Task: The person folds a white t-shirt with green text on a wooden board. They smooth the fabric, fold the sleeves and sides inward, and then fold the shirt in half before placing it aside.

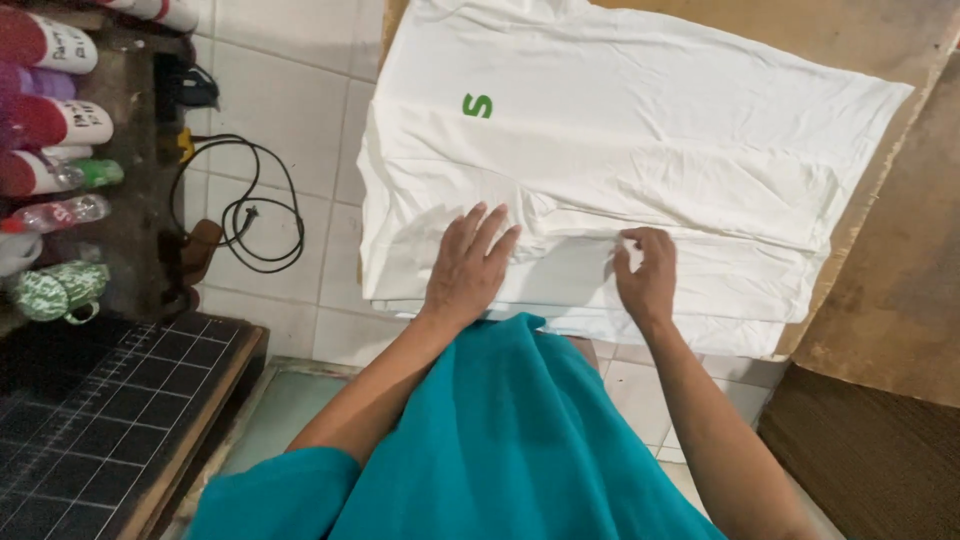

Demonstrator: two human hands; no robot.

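Observation:
A stack of white shirts (640, 150) lies on a brown board (880, 60); the top one has a small green mark (477, 105) near its upper left. My left hand (468, 265) rests flat, fingers spread, on the near edge of the stack. My right hand (647, 272) pinches a fold of white cloth at the near edge, to the right of the left hand. My teal shirt (500, 440) fills the bottom centre.
White floor tiles (290, 90) lie to the left, with a black coiled cable (245, 210). A dark shelf (130, 200) at far left holds several bottles and cans. A black gridded mat (90, 420) sits at bottom left. Brown cardboard (900, 300) lies on the right.

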